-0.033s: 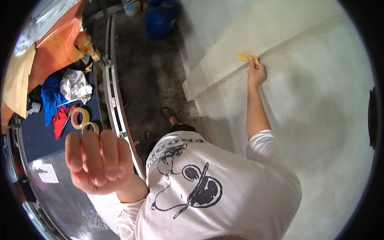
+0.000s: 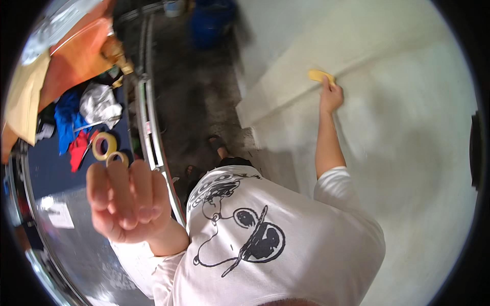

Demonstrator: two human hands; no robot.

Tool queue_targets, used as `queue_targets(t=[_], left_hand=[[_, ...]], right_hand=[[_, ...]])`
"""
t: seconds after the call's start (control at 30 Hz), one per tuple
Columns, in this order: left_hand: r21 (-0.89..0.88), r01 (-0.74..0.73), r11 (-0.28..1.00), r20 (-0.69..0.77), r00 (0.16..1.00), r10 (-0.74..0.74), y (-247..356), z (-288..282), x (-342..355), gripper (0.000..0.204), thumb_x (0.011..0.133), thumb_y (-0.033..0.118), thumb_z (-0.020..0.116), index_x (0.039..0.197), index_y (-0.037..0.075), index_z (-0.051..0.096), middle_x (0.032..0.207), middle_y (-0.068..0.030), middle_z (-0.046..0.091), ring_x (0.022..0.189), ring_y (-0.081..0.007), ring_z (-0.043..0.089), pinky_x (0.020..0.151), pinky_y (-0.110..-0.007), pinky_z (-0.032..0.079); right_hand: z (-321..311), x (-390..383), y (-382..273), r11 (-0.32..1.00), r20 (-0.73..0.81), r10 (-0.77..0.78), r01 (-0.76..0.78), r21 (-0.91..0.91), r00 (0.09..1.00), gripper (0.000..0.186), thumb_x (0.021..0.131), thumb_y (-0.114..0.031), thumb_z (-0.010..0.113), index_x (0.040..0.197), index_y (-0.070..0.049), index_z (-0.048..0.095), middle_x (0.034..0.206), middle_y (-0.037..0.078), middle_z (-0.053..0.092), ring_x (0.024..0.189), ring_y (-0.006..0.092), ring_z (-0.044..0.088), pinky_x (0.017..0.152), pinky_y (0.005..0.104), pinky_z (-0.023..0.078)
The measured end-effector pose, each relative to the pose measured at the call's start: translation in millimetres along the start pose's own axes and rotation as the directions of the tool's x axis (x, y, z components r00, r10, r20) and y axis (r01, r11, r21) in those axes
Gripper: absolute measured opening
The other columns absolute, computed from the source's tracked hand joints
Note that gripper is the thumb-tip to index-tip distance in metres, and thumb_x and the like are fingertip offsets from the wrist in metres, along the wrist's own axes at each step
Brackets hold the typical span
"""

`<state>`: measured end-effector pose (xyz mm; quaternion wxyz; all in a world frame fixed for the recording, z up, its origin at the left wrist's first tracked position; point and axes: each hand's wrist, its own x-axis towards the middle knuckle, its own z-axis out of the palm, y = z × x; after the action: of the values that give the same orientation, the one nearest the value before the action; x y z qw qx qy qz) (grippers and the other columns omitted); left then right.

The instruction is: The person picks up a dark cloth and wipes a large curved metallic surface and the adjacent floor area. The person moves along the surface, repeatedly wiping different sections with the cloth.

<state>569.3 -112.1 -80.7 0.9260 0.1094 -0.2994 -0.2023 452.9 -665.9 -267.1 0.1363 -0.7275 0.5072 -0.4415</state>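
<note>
Yellow piece (image 2: pixel 319 76) shifted, pale wall (image 2: pixel 398 173), dark floor (image 2: pixel 184 92)

Bold black lettering (image 2: pixel 237 177) is printed near the hem of the white fabric shirt (image 2: pixel 311 239), curved and only partly legible. On the red-and-white label (image 2: pixel 148 127) of the long silver metal rail (image 2: pixel 149 104), and on the white rectangular paper sheet (image 2: pixel 61 216), no wording can be read.
</note>
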Motion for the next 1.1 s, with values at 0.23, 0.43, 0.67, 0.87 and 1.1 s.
queue_targets(t=[0.23, 0.43, 0.67, 0.87, 1.1], left_hand=[[0.351, -0.081, 0.933, -0.216, 0.962, 0.165, 18, -1, 8, 0.018, 0.097, 0.019, 0.067, 0.101, 0.001, 0.066, 0.081, -0.0036, 0.063, 0.063, -0.0079, 0.055, 0.058, -0.026, 0.046], [0.564, -0.391, 0.728, 0.098, 0.906, 0.411, 37, 1, 2, 0.024, 0.090, 0.022, 0.079, 0.093, -0.001, 0.072, 0.082, -0.0074, 0.069, 0.064, -0.0146, 0.058, 0.054, -0.026, 0.043], [0.340, -0.480, 0.809, 0.165, 0.877, 0.452, 53, -5, 2, 0.024, 0.083, 0.020, 0.084, 0.090, 0.000, 0.074, 0.074, -0.0002, 0.065, 0.061, -0.0067, 0.058, 0.053, -0.021, 0.041], [0.197, -0.348, 0.917, 0.154, 0.934, 0.321, 79, 8, -10, 0.039, 0.076, 0.031, 0.088, 0.090, -0.002, 0.074, 0.068, 0.0004, 0.062, 0.058, -0.0050, 0.056, 0.050, -0.020, 0.038], [0.019, -0.309, 0.951, 0.254, 0.921, 0.294, 104, 15, -5, 0.049, 0.065, 0.033, 0.095, 0.089, -0.004, 0.075, 0.061, 0.0022, 0.058, 0.052, -0.0028, 0.051, 0.045, -0.019, 0.032]], right_hand=[[20, -7, 24, 0.985, 0.039, -0.015, 0.021, -0.171, 0.999, 0.058, 0.089, -0.055, 0.075, 0.072, 0.001, 0.073, 0.065, 0.014, 0.068, 0.054, 0.0257, 0.062, 0.050, 0.0418, 0.047], [14, -10, 3, 0.946, 0.106, 0.321, -0.324, 0.011, 0.941, 0.086, 0.084, -0.061, 0.077, 0.116, 0.016, 0.057, 0.096, 0.021, 0.070, 0.068, 0.0261, 0.073, 0.063, 0.0321, 0.064], [12, 6, 8, 0.825, 0.271, 0.414, -0.484, 0.291, 0.869, 0.087, 0.085, -0.054, 0.081, 0.130, 0.014, 0.052, 0.124, 0.025, 0.060, 0.099, 0.0277, 0.067, 0.077, 0.0316, 0.061], [-16, -37, -12, 0.805, 0.526, 0.374, -0.549, 0.226, 0.764, 0.084, 0.088, -0.052, 0.079, 0.135, 0.011, 0.050, 0.132, 0.023, 0.055, 0.101, 0.0273, 0.063, 0.084, 0.0337, 0.058], [-56, -145, -53, 0.868, 0.680, 0.250, -0.470, 0.157, 0.689, 0.078, 0.090, -0.047, 0.077, 0.138, 0.008, 0.049, 0.127, 0.020, 0.057, 0.099, 0.0253, 0.064, 0.084, 0.0329, 0.057]])
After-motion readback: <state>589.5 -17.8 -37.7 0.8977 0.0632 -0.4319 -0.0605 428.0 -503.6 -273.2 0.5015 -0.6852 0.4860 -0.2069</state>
